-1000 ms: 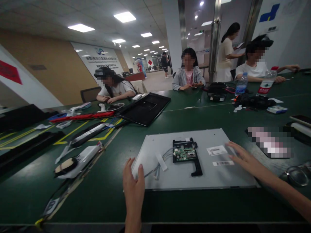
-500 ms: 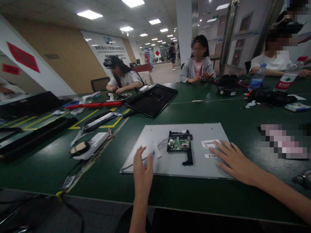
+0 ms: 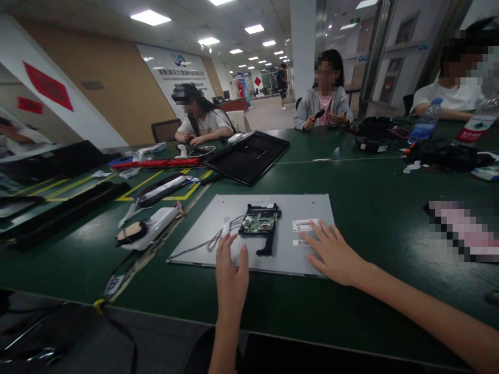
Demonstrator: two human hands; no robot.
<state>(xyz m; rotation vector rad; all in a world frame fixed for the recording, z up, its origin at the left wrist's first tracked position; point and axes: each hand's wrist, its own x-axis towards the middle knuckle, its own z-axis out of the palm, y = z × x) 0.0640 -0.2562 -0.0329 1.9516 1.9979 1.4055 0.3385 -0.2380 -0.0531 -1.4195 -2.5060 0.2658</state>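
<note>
A flat grey display panel point(image 3: 206, 221) lies on the green table, back side up. On its middle sits a green circuit board point(image 3: 257, 224) in a black plastic bracket point(image 3: 268, 243). Thin grey cables point(image 3: 213, 241) run from the board to the panel's left corner. My right hand point(image 3: 335, 254) rests flat on the panel's right part, fingers spread beside white labels point(image 3: 305, 225). Over the near edge, my left hand point(image 3: 233, 267) is held with thumb and fingers apart and nothing between them; whether it touches the panel I cannot tell.
Behind the panel lies a black monitor shell point(image 3: 249, 156). To the left are a white device with a strap point(image 3: 150, 228) and a long black strip point(image 3: 66, 213). Bottles point(image 3: 427, 122) and a dark tangle point(image 3: 440, 156) stand at right. Co-workers sit across the table.
The panel has slid left across the table, with my right hand moving left on it. My left hand stays nearly in place. A person opposite now holds up a dark object.
</note>
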